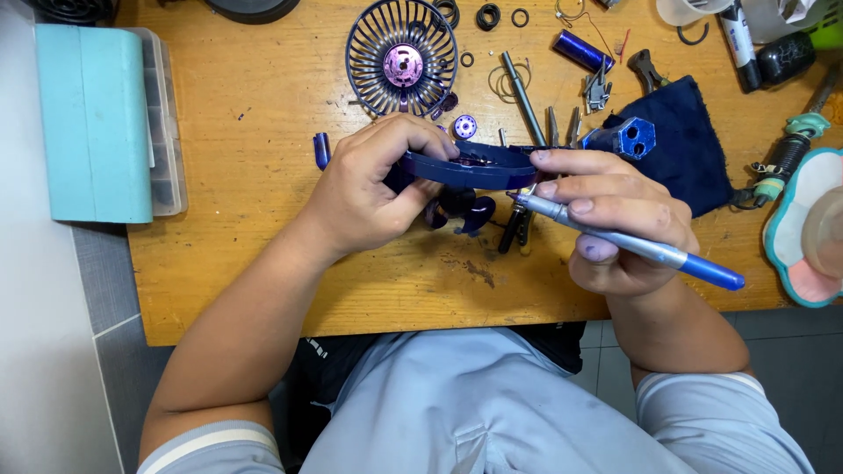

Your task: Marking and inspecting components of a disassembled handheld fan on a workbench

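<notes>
My left hand [373, 184] grips a dark blue round fan housing [479, 167], held edge-on above the wooden table [263, 114]. My right hand [615, 219] steadies the housing's right rim with its fingertips while holding a silver and blue screwdriver [632, 246], whose tip points left under the housing. Dark purple fan blades [465, 211] lie on the table just beneath the housing. A round fan grille [402, 57] with a pink-purple hub lies flat behind my hands.
A teal-lidded clear parts box [105, 123] sits at the table's left edge. A dark blue cloth [685, 145], pliers, a blue cylinder cell [581, 50], rubber rings, a marker and a small blue part [630, 136] crowd the back right. A flower-shaped teal object [803, 233] is at right.
</notes>
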